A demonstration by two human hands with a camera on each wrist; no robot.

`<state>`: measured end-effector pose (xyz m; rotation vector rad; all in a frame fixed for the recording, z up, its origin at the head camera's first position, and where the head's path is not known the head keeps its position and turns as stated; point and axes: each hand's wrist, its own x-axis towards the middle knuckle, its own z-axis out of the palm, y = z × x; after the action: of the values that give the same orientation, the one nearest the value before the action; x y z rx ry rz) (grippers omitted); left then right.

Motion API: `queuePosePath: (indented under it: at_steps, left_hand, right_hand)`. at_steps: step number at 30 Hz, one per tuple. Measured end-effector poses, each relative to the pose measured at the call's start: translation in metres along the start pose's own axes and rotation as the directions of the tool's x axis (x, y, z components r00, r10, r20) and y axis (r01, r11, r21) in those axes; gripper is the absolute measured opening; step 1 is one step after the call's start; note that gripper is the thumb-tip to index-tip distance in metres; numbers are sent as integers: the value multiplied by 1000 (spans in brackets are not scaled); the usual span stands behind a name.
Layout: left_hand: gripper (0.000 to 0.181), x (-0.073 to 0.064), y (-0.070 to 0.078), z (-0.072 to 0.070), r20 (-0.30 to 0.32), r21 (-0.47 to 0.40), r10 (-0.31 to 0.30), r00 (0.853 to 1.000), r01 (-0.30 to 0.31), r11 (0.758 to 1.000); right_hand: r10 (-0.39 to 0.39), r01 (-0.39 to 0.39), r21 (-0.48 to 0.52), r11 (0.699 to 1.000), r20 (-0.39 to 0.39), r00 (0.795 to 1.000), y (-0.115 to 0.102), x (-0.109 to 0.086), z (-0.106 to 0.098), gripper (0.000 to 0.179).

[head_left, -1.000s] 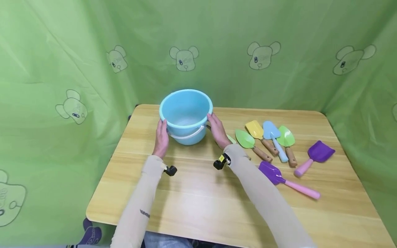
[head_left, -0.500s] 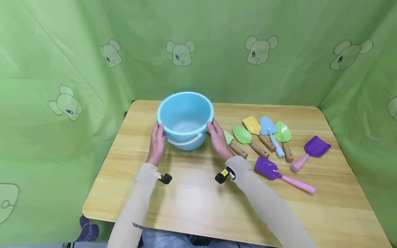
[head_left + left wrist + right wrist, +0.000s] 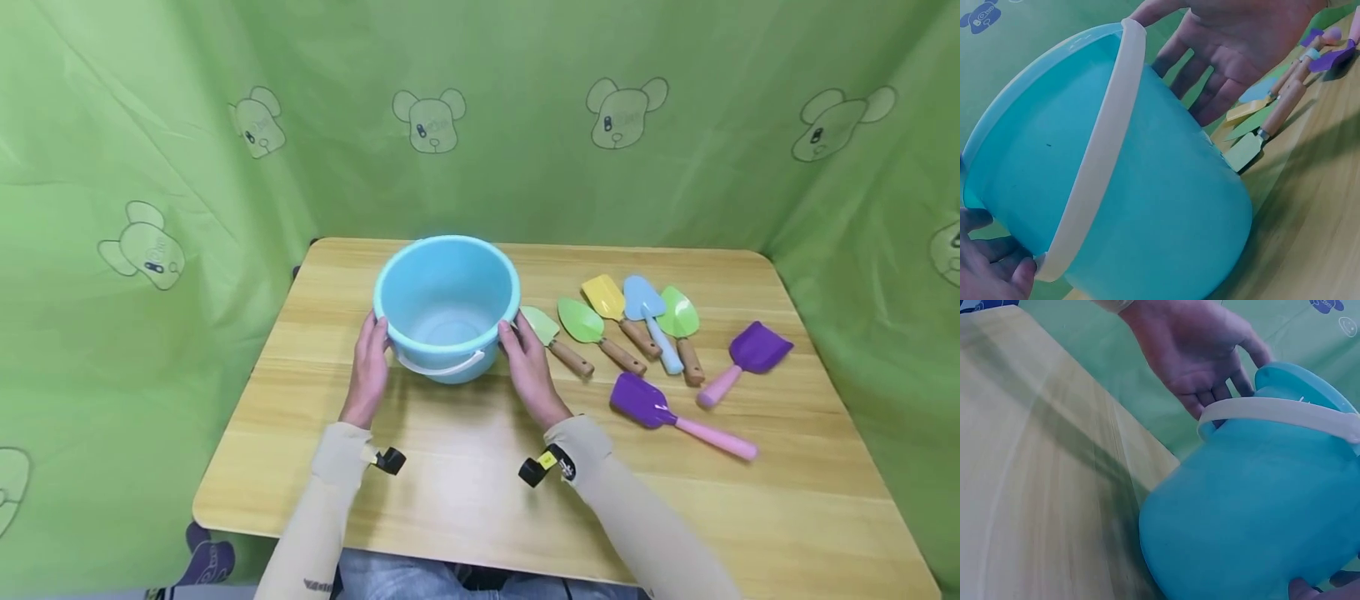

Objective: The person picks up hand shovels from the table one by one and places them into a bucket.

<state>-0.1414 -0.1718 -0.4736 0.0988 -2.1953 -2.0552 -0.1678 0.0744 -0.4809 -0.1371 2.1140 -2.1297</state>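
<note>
While clasping the blue bucket [image 3: 447,304] at eleven o'clock on the table [image 3: 465,492], grips its rim with the left hand [image 3: 367,371] at eight and the right hand [image 3: 530,371] at four! See the white handle [image 3: 1099,169] at six, seven small shovels [image 3: 664,346] spread towards three and four.
</note>
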Motion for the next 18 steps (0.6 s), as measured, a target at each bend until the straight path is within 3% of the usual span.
queuePosePath:
  at_steps: [4,10,18]
  left_hand:
    - [58,2,0,3,11,-2,14,1000,-14,1000]
    - [59,1,-2,7,16,9,-22,1000,22,1000]
    - [59,-4,-2,-3,24,33,-23,999,22,999]
  right_hand:
    - [-6,6,14,1000,-4,1000,-1,-3,-2,72]
    - [29,-30,48,998,24,999,0,-12,-17,72]
    - [6,-12,99,995,55,998,8,-44,-48,57]
